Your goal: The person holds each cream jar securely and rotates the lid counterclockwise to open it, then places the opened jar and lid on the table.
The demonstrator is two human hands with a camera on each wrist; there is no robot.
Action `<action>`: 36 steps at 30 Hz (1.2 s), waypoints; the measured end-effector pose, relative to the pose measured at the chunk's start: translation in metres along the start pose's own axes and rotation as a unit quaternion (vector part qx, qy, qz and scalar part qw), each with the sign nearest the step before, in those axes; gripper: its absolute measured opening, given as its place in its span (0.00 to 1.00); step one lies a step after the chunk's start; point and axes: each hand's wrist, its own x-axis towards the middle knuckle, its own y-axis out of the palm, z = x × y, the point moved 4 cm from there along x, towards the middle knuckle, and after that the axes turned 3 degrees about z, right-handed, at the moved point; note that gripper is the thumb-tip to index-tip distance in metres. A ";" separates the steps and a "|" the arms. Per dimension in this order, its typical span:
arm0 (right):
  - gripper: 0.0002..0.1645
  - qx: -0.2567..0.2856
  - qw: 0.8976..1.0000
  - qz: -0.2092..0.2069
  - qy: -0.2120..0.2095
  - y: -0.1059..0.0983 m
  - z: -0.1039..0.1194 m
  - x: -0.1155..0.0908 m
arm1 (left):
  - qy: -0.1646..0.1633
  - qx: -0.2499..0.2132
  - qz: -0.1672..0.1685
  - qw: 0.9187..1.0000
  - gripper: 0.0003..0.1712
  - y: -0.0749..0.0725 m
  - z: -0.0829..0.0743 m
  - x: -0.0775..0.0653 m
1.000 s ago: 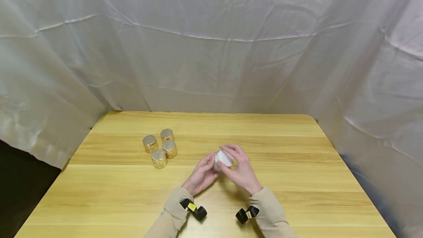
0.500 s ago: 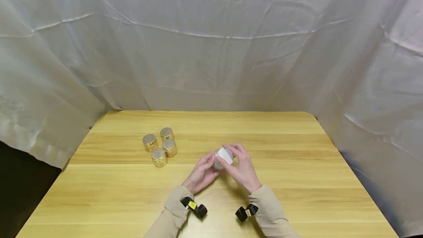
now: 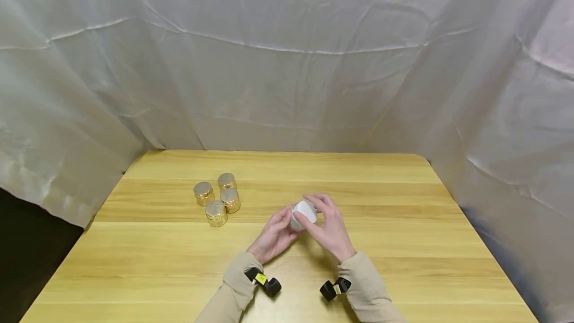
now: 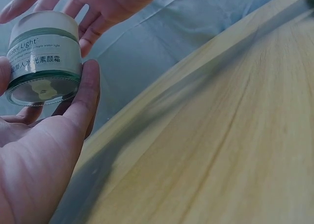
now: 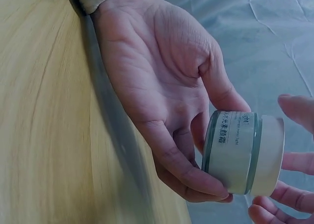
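A squat cream jar with a white lid is between my hands, above the wooden table. My left hand grips its pale green body; in the left wrist view the jar shows a printed label and clear base. Around the lid, my right hand has its thumb and fingers spread. The right wrist view shows the lid facing those fingers, with the thumb a little apart from it. To the left stand several gold-lidded jars in a cluster.
The wooden table stretches out around my hands. Pale grey cloth hangs behind it and along both sides. A small black camera sits on each wrist, the left one and the right one.
My right fingers have shifted slightly around the white lid, showing a little more of its top. The left hand keeps its grip on the jar, and the gold-lidded jars have not moved.
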 end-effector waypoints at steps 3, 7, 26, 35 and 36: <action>0.26 -0.007 1.000 -0.010 -0.003 0.000 0.000 -0.001 | 0.000 -0.001 0.000 1.000 0.37 0.000 0.000 -0.001; 0.25 -0.001 1.000 0.002 -0.014 -0.001 0.001 0.000 | 0.001 0.001 0.005 1.000 0.38 0.000 0.000 0.000; 0.26 -0.008 1.000 -0.001 -0.008 -0.001 0.002 0.000 | -0.007 0.006 -0.002 1.000 0.38 0.001 0.000 -0.001; 0.27 0.024 0.998 0.044 -0.023 -0.002 0.001 0.000 | -0.004 0.001 0.004 1.000 0.38 0.000 0.000 -0.001; 0.28 0.023 0.999 0.042 -0.020 -0.002 0.001 0.000 | -0.003 0.002 0.006 1.000 0.38 0.000 0.000 -0.001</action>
